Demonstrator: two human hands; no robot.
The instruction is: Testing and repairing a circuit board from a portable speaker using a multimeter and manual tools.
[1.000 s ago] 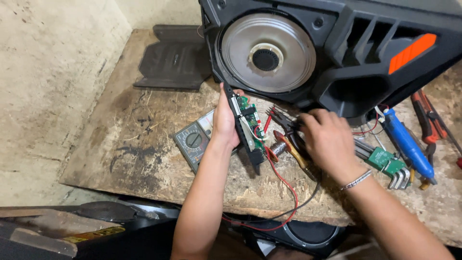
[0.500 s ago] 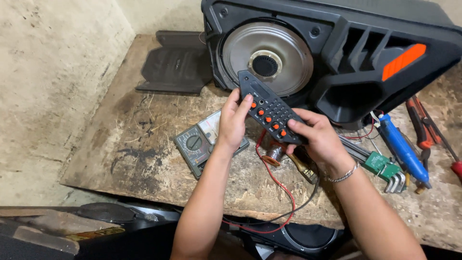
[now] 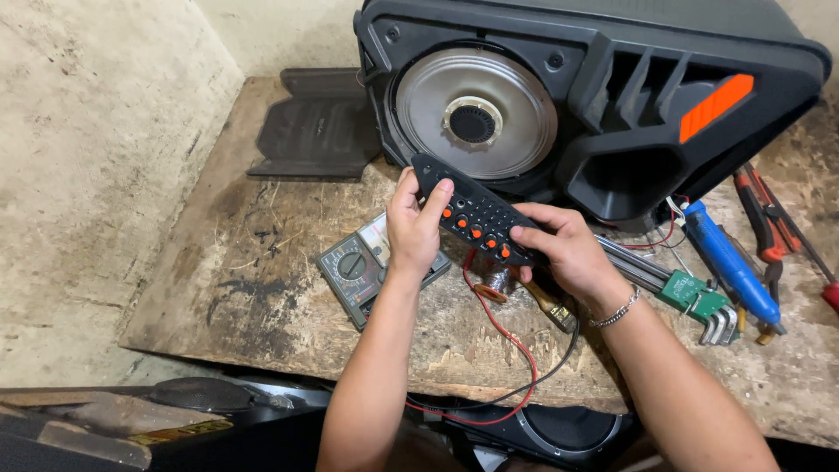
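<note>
Both hands hold a long black control panel (image 3: 474, 211) with orange and black buttons, face up, just in front of a large black speaker cabinet (image 3: 603, 96). My left hand (image 3: 414, 227) grips its upper left end, thumb near the buttons. My right hand (image 3: 566, 252) grips its lower right end. The cabinet lies on its side, its silver speaker cone (image 3: 474, 114) facing me. Red and black wires (image 3: 502, 336) hang from under the panel toward the board's front edge.
A worn wooden board (image 3: 218, 288) serves as the bench. An analog multimeter (image 3: 358, 267) lies left of my hands. A green hex key set (image 3: 699, 301), blue-handled tool (image 3: 730, 262) and red pliers (image 3: 765, 223) lie at right. A dark plastic cover (image 3: 319, 127) lies at back left.
The panel was edge-on with its circuit board showing; I turned it face up and lifted it toward the speaker cone. Both hands rose with it.
</note>
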